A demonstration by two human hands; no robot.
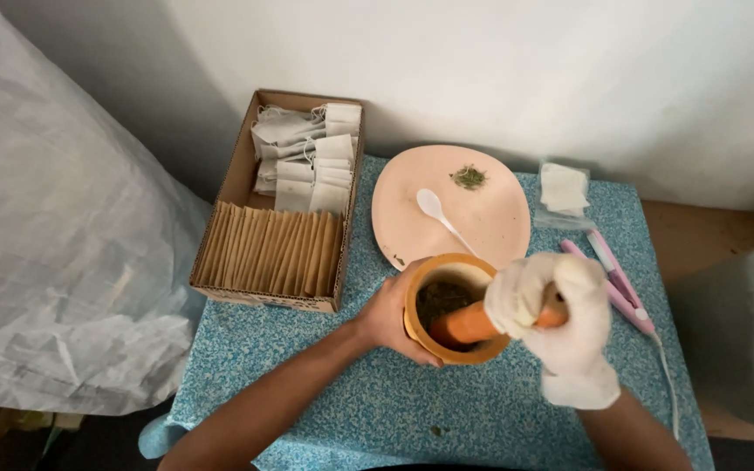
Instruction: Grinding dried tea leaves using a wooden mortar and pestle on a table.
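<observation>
A small table with a speckled blue cover stands against a white wall. At lower centre of the frame sits an orange mortar with dark ground herb inside. The bare left hand wraps its left side, fingers curled on the rim. The right hand, in a white glove, is closed round an orange pestle dipping into the bowl. Above it lies a pink plate with a white spoon and a herb pinch. Upper left, a cardboard box holds paper bags. A pink tool lies at right.
</observation>
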